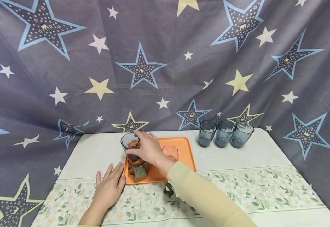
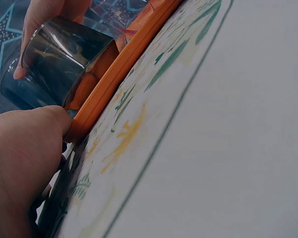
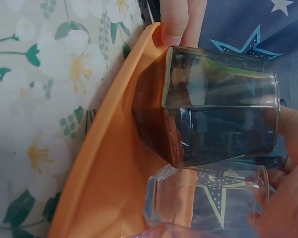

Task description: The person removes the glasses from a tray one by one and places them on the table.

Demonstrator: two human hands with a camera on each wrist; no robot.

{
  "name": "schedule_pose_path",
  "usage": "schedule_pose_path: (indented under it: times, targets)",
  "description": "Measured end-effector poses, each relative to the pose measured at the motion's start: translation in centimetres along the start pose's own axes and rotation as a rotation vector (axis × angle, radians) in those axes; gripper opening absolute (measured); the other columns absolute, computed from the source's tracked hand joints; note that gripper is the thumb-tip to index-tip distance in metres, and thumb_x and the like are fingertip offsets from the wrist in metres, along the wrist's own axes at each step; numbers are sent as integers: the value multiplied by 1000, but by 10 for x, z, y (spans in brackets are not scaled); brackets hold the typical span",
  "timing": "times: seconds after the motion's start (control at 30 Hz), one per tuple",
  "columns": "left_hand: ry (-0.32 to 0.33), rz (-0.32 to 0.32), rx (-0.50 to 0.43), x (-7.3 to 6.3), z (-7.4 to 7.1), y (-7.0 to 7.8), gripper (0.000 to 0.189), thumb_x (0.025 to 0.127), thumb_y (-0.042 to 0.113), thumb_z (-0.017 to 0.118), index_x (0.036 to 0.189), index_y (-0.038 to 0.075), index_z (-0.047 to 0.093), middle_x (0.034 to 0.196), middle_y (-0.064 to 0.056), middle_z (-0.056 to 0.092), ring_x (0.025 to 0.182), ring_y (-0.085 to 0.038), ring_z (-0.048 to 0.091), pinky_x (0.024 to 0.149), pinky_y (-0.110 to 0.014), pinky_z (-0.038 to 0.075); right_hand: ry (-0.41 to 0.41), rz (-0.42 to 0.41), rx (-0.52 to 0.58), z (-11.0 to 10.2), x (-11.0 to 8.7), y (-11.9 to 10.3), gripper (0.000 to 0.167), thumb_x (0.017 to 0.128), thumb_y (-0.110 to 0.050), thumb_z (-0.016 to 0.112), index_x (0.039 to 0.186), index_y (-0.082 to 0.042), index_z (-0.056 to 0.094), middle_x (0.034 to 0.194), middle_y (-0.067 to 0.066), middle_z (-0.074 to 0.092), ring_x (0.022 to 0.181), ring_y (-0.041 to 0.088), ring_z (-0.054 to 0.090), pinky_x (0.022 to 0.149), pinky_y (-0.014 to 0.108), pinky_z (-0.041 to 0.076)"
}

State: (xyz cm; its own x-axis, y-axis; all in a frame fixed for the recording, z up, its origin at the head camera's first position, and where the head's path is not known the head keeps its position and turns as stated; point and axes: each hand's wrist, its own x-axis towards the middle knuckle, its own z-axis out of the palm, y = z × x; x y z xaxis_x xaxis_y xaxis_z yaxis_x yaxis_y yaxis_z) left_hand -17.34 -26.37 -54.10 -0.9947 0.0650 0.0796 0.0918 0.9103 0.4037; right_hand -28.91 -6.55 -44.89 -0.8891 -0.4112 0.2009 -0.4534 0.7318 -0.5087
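Observation:
My right hand (image 1: 149, 148) grips a blue-tinted drinking glass (image 1: 128, 145) by its rim, thumb and fingers on opposite sides, over the back left of an orange tray (image 1: 185, 157). Directly in front, a smoky grey glass (image 1: 140, 172) stands at the tray's near left corner; in the right wrist view that smoky glass (image 3: 221, 106) partly hides the held one. A clear glass (image 3: 174, 193) and a pinkish glass (image 1: 170, 152) are also on the tray. Fingers extended, my left hand (image 1: 108, 187) lies flat at the tray's left edge, its thumb touching the rim (image 2: 87, 116).
Three blue glasses (image 1: 224, 134) stand in a row at the table's back right. A white cloth with a floral band (image 1: 247, 186) covers the table. Behind it hangs a grey star-patterned curtain (image 1: 165, 91). A small dark object (image 1: 168, 189) shows beside my right sleeve.

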Motion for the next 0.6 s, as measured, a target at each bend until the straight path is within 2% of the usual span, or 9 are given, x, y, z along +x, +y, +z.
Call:
schedule_pose_path:
  times: [0.37, 0.6]
  targets:
    - [6, 3, -3, 1, -2, 0, 56, 120, 35, 45, 169, 6, 45, 173, -13, 43, 164, -47, 24, 125, -80, -4, 4, 32, 16, 0, 2, -2, 92, 93, -58, 86, 169, -22, 48, 166, 1, 55, 154, 21, 50, 135, 38, 23]
    - [-6, -2, 4, 1, 0, 0, 57, 120, 36, 44, 169, 7, 45, 174, -12, 43, 165, -47, 24, 125, -80, -5, 18, 81, 46, -1, 2, -3, 91, 90, -57, 91, 165, -24, 53, 162, 1, 59, 150, 28, 53, 127, 43, 38]
